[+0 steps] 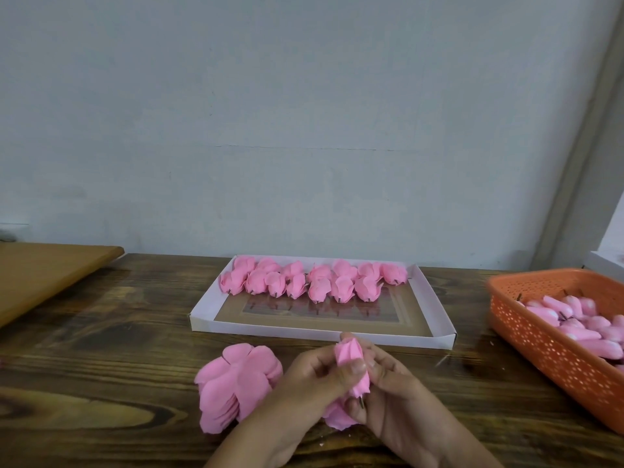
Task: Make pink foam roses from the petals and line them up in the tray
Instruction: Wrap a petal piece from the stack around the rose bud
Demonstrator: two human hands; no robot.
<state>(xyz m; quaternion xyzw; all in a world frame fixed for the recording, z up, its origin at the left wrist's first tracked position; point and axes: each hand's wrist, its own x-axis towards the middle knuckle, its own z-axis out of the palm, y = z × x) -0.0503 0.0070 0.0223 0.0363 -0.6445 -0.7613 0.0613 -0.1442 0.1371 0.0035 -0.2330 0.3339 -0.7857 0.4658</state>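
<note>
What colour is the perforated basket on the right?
Orange basket, seen in the head view.

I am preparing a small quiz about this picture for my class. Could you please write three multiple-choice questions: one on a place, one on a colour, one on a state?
1. Where does the stack of loose petals lie?
A. In the tray
B. On the table, beside the left hand
C. In the basket

2. What colour is the basket?
A. Orange
B. Blue
C. White

3. What are the hands doing?
A. Resting flat on the table
B. Lifting the tray
C. Both holding one rose

Answers:
1 B: the stack sits on the table, next to the left hand.
2 A: its perforated wall is orange.
3 C: the left hand and right hand grip the rose in front of the tray.
</note>
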